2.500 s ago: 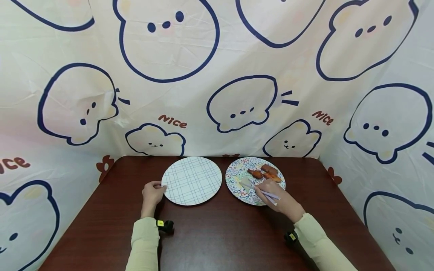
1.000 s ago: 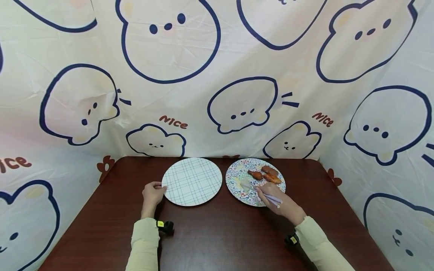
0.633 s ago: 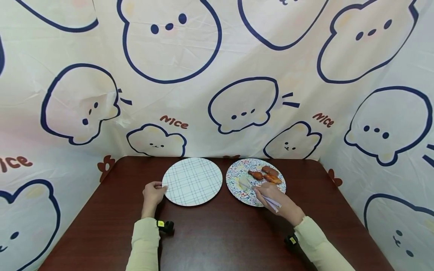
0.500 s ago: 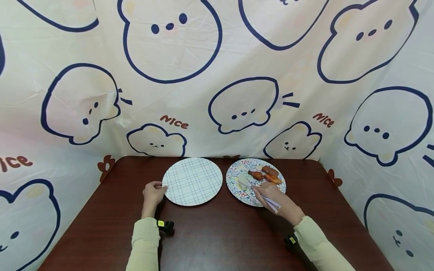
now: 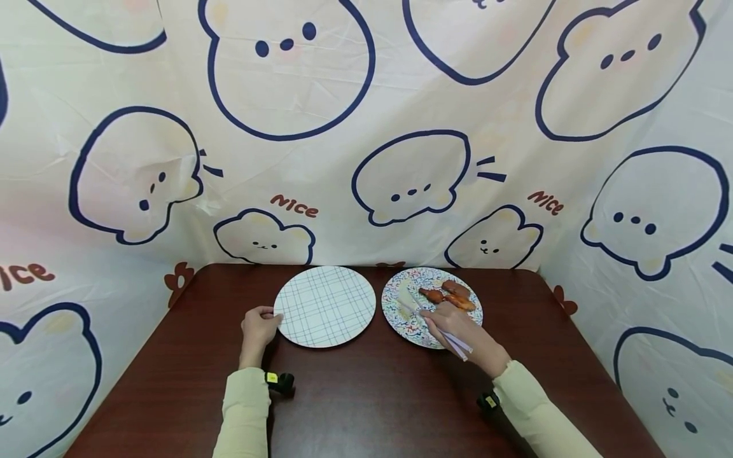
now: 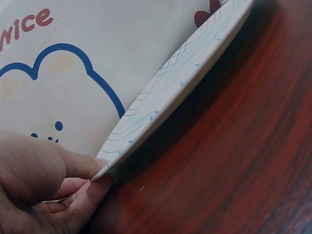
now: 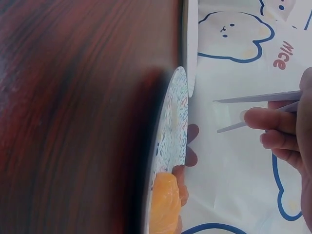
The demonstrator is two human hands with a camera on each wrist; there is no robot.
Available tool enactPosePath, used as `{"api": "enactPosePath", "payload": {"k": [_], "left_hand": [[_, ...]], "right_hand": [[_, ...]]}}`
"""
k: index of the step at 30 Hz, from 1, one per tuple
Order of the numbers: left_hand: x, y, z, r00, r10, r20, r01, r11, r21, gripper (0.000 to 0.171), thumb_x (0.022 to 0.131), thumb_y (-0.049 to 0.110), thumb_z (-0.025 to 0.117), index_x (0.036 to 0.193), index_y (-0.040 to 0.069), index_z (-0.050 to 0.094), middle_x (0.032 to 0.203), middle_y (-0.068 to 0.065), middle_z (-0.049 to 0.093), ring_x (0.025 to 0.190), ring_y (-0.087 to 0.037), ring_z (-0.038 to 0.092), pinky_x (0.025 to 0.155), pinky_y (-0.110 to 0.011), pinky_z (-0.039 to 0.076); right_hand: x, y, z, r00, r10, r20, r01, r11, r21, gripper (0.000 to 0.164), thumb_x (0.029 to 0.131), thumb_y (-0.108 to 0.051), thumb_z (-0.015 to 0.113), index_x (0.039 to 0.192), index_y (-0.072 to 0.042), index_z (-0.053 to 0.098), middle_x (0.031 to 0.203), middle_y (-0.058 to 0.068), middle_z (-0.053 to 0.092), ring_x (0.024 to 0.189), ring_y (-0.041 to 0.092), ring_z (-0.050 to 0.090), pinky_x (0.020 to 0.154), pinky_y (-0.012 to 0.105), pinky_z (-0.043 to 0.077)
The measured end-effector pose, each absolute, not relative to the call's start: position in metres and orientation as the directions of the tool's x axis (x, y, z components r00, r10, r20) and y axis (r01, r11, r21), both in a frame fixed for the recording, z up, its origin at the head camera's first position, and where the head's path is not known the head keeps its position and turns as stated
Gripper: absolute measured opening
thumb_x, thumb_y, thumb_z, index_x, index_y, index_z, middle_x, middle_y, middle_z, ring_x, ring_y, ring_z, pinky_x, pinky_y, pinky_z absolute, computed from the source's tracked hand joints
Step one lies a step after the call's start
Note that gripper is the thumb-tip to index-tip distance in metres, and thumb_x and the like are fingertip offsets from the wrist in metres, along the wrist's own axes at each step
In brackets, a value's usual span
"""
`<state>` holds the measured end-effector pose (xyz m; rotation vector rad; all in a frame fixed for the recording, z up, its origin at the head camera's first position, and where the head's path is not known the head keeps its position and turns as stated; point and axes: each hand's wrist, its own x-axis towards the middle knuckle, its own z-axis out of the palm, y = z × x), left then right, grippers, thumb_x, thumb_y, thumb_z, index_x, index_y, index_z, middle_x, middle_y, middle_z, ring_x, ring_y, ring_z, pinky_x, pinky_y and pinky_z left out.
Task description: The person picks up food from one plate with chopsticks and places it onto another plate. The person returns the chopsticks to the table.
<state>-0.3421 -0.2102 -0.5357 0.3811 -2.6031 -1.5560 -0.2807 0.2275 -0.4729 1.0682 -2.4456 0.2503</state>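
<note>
My left hand (image 5: 259,327) pinches the left rim of a white plate (image 5: 325,306) with thin blue grid lines. In the left wrist view, the thumb lies on top of that rim and the fingers are below it. My right hand (image 5: 457,327) holds a pair of pale lilac chopsticks (image 5: 458,344) over the speckled plate (image 5: 403,331). Between the chopstick tips in the right wrist view is a pale, see-through flat piece (image 7: 225,115), raised off the speckled plate. In the head view this pale piece (image 5: 408,300) overlaps the plate's left half.
On the right side of the speckled plate lie a brown drumstick (image 5: 432,295), a reddish-brown piece (image 5: 455,288) and an orange-brown piece (image 5: 460,303). Both plates stand side by side at the back of the dark brown table (image 5: 366,394), before a cartoon-print cloth (image 5: 321,172).
My right hand has shifted slightly left and away, and the pale piece at the chopstick tips has moved farther back over the speckled plate. The left hand and gridded plate stay put.
</note>
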Motion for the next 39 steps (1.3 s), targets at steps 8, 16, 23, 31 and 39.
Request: {"api": "enactPosePath", "payload": {"k": [8,16,23,31,39], "left_hand": [[-0.341,-0.21,-0.533,-0.965,-0.258,-0.053,-0.17,0.453,0.875,0.037,0.098,0.015,0.064,0.125,-0.01,0.061,0.115,-0.028,0.063,0.112,-0.043,0.052,0.084,-0.051,0.051],[-0.342,-0.21,-0.532,-0.965,-0.258,-0.055,-0.168,0.443,0.881,0.038,0.098,0.015,0.064,0.127,-0.01,0.061,0.116,-0.029,0.063,0.11,-0.043,0.054,0.083,-0.051,0.051],[-0.342,-0.21,-0.535,-0.965,-0.257,-0.053,-0.167,0.447,0.879,0.038,0.098,0.015,0.064,0.127,-0.009,0.061,0.116,-0.028,0.063,0.11,-0.042,0.054,0.083,-0.05,0.051],[-0.343,-0.209,-0.535,-0.963,-0.264,-0.05,-0.166,0.44,0.883,0.038,0.098,0.015,0.064,0.127,-0.009,0.061,0.117,-0.027,0.062,0.107,-0.041,0.057,0.083,-0.049,0.052],[-0.342,-0.208,-0.536,-0.961,-0.272,-0.051,-0.171,0.441,0.881,0.037,0.098,0.015,0.064,0.127,-0.009,0.061,0.116,-0.027,0.062,0.107,-0.04,0.057,0.081,-0.048,0.052]], "right_hand": [[-0.286,0.218,-0.475,-0.549,-0.638,0.541,-0.746,0.666,0.028,0.026,0.091,-0.008,0.068,0.115,-0.001,0.076,0.083,0.004,0.071,0.077,0.015,0.062,0.072,0.032,0.058],[-0.289,0.207,-0.475,-0.522,-0.652,0.55,-0.768,0.64,0.029,0.027,0.092,-0.007,0.066,0.117,-0.001,0.075,0.082,0.003,0.071,0.076,0.015,0.061,0.073,0.032,0.055],[-0.284,0.195,-0.474,-0.598,-0.623,0.504,-0.749,0.658,-0.075,0.027,0.095,-0.007,0.064,0.12,-0.001,0.074,0.09,0.005,0.073,0.081,0.017,0.062,0.077,0.034,0.056],[-0.289,0.19,-0.475,-0.522,-0.662,0.537,-0.787,0.617,-0.004,0.026,0.094,-0.006,0.066,0.118,-0.001,0.074,0.086,0.002,0.07,0.078,0.014,0.059,0.075,0.029,0.053],[-0.303,0.186,-0.479,-0.366,-0.713,0.598,-0.841,0.528,0.115,0.049,0.113,-0.027,0.033,0.118,0.0,0.074,0.08,0.001,0.069,0.075,0.013,0.056,0.072,0.026,0.051]]}}
